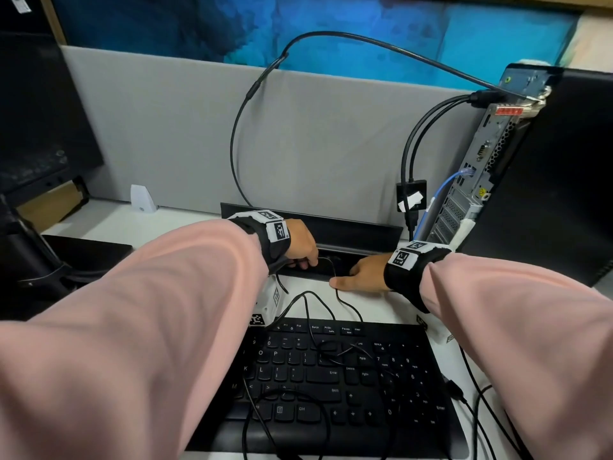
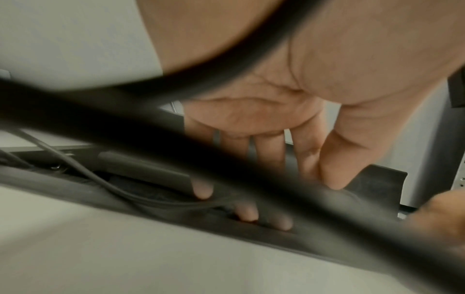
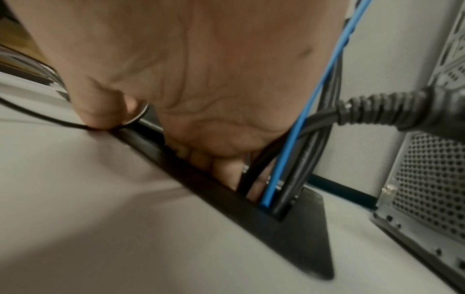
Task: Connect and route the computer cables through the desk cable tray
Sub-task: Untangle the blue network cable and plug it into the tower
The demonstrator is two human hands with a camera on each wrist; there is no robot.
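A black cable tray with its lid raised sits at the back of the white desk. My left hand reaches into the slot with straight fingers, touching a thin black cable that runs from the keyboard. The same cable passes under my fingertips inside the tray. My right hand has its fingers down in the slot. Its thumb pins the thin cable against the desk edge, and the cable loops round the thumb.
A computer tower stands at the right with a blue cable and thick black cables dropping into the tray's right end. A long black cable arches over the grey partition. Loose thin cables lie on the keyboard. A monitor stands at left.
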